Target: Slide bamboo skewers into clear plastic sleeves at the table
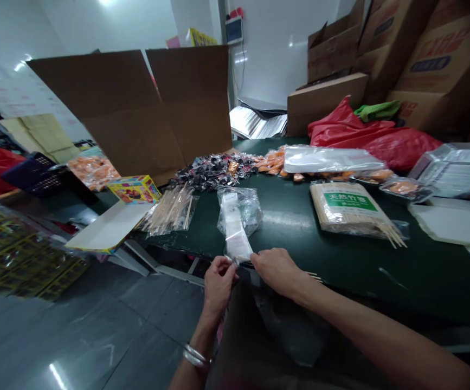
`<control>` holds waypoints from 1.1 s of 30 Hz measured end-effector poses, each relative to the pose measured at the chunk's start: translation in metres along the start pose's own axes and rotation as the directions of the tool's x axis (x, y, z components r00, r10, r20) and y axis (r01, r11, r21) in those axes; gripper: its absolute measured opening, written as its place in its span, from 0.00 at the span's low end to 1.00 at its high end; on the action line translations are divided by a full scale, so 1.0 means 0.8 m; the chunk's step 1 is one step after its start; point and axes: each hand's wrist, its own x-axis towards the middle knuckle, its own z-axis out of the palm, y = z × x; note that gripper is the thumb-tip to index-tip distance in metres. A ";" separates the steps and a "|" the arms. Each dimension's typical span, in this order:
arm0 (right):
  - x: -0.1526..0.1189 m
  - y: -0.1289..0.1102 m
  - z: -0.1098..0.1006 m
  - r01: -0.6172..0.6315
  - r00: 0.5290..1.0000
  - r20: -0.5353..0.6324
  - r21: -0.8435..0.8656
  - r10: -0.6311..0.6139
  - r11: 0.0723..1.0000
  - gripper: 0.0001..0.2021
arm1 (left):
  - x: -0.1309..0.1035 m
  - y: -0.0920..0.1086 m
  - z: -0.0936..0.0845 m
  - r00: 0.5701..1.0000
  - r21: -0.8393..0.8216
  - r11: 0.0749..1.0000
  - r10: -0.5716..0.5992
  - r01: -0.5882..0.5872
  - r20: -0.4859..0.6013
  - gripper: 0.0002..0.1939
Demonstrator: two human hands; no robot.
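Some bags [237,235] are pinched at the near end by the left hand [218,279] and right hand [277,270], likely for steadiness.

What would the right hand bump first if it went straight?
The right hand would likely meet the clear plastic bags first, right by its fingertips, though depth is hard to judge.

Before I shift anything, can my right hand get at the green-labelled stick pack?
Probably yes: bare tabletop shows between the right hand and the stick pack, though that hand is at the plastic sleeves.
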 end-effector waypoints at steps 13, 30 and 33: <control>-0.007 0.004 -0.009 -0.105 0.994 -0.008 0.027 0.106 0.994 0.11 | -0.022 0.014 0.005 0.899 -0.429 0.794 -0.419 0.430 0.127 0.13; -0.034 0.014 -0.008 -0.045 0.998 0.054 0.339 0.029 0.940 0.14 | -0.022 0.014 0.019 0.961 -0.330 0.904 -0.271 0.273 0.053 0.12; -0.036 0.013 -0.001 -0.052 0.998 0.046 0.302 0.040 0.952 0.15 | -0.025 0.011 0.021 0.971 -0.315 0.919 -0.237 0.238 0.044 0.13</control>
